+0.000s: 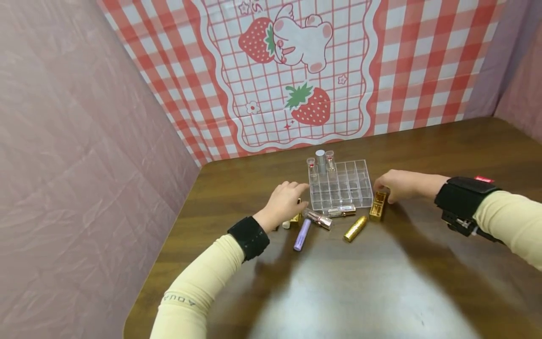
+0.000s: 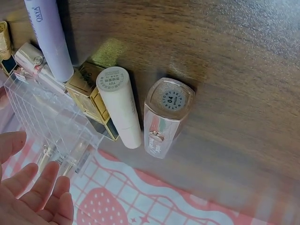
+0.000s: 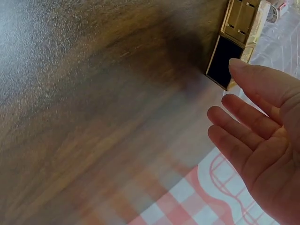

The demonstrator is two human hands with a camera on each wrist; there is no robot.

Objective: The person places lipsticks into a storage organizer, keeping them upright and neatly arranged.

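My right hand (image 1: 395, 184) is at the far end of a gold lipstick (image 1: 377, 207) lying right of the clear divided organizer (image 1: 340, 186). In the right wrist view, its thumb lies against the dark end of this lipstick (image 3: 226, 58), the index finger hidden behind. My left hand (image 1: 284, 202) hovers left of the organizer, fingers spread and holding nothing. Below it, in the left wrist view, are a white tube (image 2: 119, 105), another gold lipstick (image 2: 88, 96) and a pink lipstick (image 2: 164, 117) marked 04. A purple tube (image 2: 50, 40) lies near them.
In the organizer's back row stand a grey-capped tube (image 1: 321, 161) and two clear-capped lipsticks. Along its front edge lie a silver-pink tube (image 1: 318, 219), a clear-and-gold tube (image 1: 342, 210) and a gold bullet-shaped lipstick (image 1: 355, 229). A checked strawberry cloth (image 1: 292, 80) hangs behind the wooden table (image 1: 351, 292).
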